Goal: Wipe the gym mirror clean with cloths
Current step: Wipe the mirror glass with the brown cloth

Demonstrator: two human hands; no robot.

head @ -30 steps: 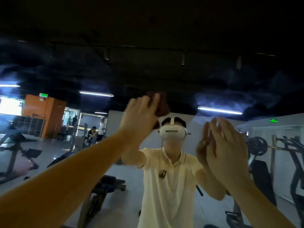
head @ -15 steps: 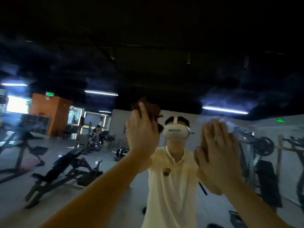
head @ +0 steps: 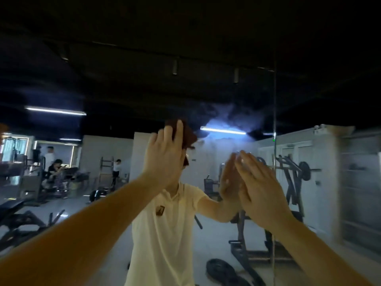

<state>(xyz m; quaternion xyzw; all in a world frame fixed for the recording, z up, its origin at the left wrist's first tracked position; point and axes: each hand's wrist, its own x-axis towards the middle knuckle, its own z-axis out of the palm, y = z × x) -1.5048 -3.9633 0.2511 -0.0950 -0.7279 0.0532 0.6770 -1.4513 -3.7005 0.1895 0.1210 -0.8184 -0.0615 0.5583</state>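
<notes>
A large wall mirror [head: 206, 79] fills the head view and reflects the gym and a person in a pale polo shirt. My left hand [head: 165, 155] is raised with straight fingers and presses a dark brown cloth [head: 188, 134] flat against the glass. My right hand [head: 257, 182] lies flat on the mirror to the right, meeting its own reflection; whether a cloth is under it is hidden. A hazy smear [head: 220, 120] shows on the glass above the hands.
A vertical seam [head: 274, 100] between mirror panels runs just right of my right hand. Reflected in the glass are benches [head: 22, 219], a weight machine [head: 292, 182], plates on the floor [head: 220, 269] and people at the far left [head: 53, 166].
The view has swung to the right. My left hand with the brown cloth has slid right across the glass and now covers the reflected head. My right hand stays flat on the mirror.
</notes>
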